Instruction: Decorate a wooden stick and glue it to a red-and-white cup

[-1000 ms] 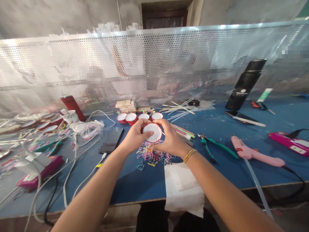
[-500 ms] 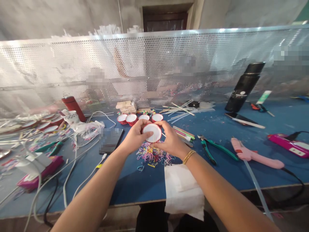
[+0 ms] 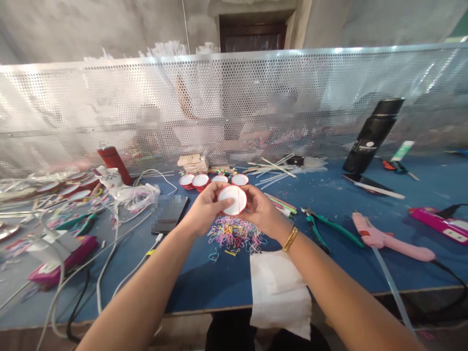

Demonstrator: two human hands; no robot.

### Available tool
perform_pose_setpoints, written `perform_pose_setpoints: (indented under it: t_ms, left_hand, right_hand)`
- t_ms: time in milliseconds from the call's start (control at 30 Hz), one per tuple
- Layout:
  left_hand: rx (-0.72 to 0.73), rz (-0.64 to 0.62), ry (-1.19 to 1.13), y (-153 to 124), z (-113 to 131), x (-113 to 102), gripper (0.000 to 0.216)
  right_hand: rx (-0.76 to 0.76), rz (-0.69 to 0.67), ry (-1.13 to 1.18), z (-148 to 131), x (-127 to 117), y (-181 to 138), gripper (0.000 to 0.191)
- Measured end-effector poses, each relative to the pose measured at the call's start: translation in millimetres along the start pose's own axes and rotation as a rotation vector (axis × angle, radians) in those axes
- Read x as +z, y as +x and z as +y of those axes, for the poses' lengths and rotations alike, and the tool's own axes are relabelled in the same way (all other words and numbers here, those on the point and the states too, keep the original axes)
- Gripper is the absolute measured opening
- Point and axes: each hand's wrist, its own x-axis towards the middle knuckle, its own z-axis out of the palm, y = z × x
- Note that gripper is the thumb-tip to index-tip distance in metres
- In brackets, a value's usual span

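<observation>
Both my hands hold a small red drum (image 3: pixel 236 197), its round white face tipped toward me. My left hand (image 3: pixel 204 207) grips its left side, the thumb lying on the white face. My right hand (image 3: pixel 263 212) is closed around its right edge. A thin line, which looks like a rubber band, runs down the face near the right. Just below lies a pile of colourful rubber bands (image 3: pixel 234 233) on the blue table. Behind my hands stand several similar red drums (image 3: pixel 201 181) with white faces.
On the right lie green-handled pliers (image 3: pixel 334 226), a pink glue gun (image 3: pixel 389 240) and a black bottle (image 3: pixel 371 136). A black phone-like device (image 3: pixel 170 214), white cables and a purple power strip (image 3: pixel 66 261) are at left. A white cloth (image 3: pixel 280 292) hangs over the front edge.
The thin band, earlier by my right thumb at the drum's lower edge, now shows as a line across its face. My right thumb has shifted up toward the rim.
</observation>
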Motion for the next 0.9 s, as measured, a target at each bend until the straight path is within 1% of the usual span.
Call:
perform_pose_setpoints:
  t_ms: [67, 267, 400, 500, 600, 733, 833, 900]
  left_hand:
    - [-0.001, 0.007, -0.027, 0, 0, 1, 0.044]
    - [0.006, 0.006, -0.068, -1, 0, 3, 0.046]
    - [0.058, 0.006, -0.046, 1, 1, 1, 0.045]
    - [0.111, 0.035, 0.004, 3, -1, -3, 0.042]
    - [0.145, 0.065, 0.102, 5, -5, -5, 0.039]
    - [0.183, 0.087, 0.236, 10, -11, -8, 0.037]
    - [0.181, 0.099, 0.284, 11, -13, -9, 0.038]
    - [0.136, 0.090, 0.303, 10, -14, -9, 0.037]
  right_hand:
    - [0.036, 0.013, 0.060, -2, 0, 0, 0.051]
    - [0.068, 0.056, 0.081, -4, -1, 0, 0.044]
    - [0.135, 0.066, 0.161, -4, -2, -1, 0.043]
    - [0.202, 0.087, 0.202, -6, -1, -1, 0.039]
    - [0.242, 0.143, 0.238, -9, -1, -1, 0.035]
    - [0.267, 0.214, 0.265, -11, 1, -1, 0.040]
    - [0.252, 0.220, 0.218, -9, 0, -2, 0.040]
    - [0.244, 0.219, 0.177, -5, -1, -1, 0.038]
